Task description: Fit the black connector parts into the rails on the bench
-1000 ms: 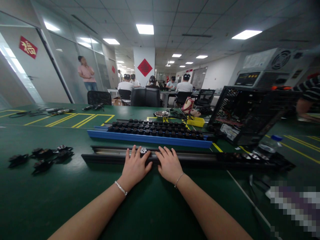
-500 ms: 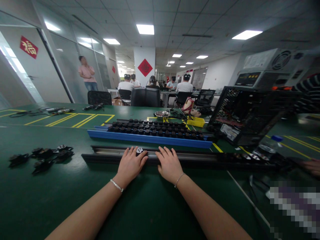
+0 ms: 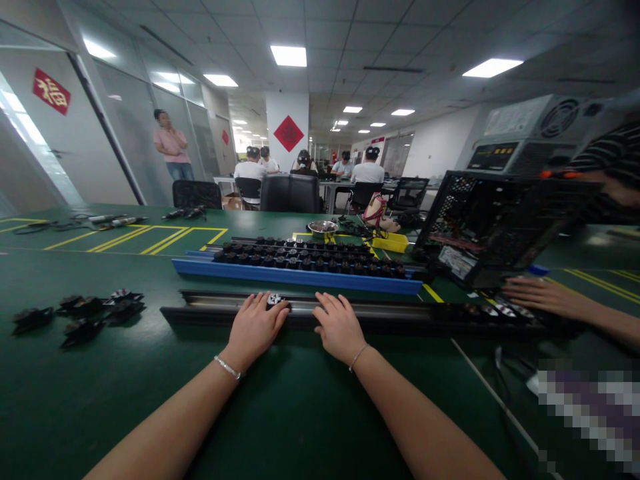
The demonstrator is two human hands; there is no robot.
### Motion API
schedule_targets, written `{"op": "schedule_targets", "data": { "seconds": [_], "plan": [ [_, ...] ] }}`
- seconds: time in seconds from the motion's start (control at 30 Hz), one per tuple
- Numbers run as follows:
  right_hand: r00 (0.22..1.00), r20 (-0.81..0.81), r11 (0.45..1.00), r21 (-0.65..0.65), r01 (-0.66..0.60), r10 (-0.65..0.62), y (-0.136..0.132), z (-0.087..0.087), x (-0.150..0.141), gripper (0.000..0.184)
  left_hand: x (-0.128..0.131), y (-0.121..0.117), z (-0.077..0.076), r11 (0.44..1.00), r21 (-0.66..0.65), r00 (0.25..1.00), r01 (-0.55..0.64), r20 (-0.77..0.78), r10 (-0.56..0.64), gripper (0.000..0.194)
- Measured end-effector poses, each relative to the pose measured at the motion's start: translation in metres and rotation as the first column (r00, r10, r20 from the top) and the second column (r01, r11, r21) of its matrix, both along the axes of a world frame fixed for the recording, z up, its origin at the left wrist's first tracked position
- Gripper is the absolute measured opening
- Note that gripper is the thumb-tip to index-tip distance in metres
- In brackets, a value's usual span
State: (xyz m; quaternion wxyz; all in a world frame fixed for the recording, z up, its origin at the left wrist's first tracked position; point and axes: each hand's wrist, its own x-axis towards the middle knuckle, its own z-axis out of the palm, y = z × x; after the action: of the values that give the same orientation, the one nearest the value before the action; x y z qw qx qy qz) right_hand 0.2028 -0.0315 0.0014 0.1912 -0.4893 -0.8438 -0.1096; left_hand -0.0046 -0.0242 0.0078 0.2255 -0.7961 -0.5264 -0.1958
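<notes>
A long black rail (image 3: 400,316) with a metallic inner channel lies across the green table in front of me. My left hand (image 3: 256,329) bends over its near edge, with thumb and index finger closed about a small black part with a silvery top (image 3: 275,299) sitting in the channel. Fingers partly hide that part. To the right, my right hand (image 3: 340,328) rests on the rail with its fingers spread over the near edge, holding no loose piece. Several similar small parts (image 3: 500,312) stand in the rail's right end. Loose black parts (image 3: 83,305) lie at the left.
Behind the rail stands a blue rail (image 3: 300,274) with rows of black parts. A metal bowl (image 3: 323,229), a yellow tray (image 3: 390,243) and an open computer case (image 3: 505,227) stand farther back. A co-worker's hand (image 3: 547,298) reaches in from the right.
My left hand and the small part have shifted very slightly left; my right hand has barely moved. A co-worker's hand has come in over the rail's right end.
</notes>
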Motion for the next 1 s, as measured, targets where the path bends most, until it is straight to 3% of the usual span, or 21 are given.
{"op": "schedule_targets", "data": {
  "seconds": [0.43, 1.0],
  "plan": [
    [1.000, -0.001, 0.999, 0.022, -0.025, 0.025, 0.010, -0.003, 0.004, 0.028, -0.006, 0.004, 0.000, 1.000, 0.000, 0.999, -0.005, 0.051, 0.005, 0.038],
    [0.999, -0.014, 0.997, 0.072, -0.029, 0.030, 0.019, -0.007, 0.011, 0.029, -0.026, 0.016, -0.001, 0.993, -0.075, 0.990, -0.090, 0.098, 0.097, 0.041]
  ]
}}
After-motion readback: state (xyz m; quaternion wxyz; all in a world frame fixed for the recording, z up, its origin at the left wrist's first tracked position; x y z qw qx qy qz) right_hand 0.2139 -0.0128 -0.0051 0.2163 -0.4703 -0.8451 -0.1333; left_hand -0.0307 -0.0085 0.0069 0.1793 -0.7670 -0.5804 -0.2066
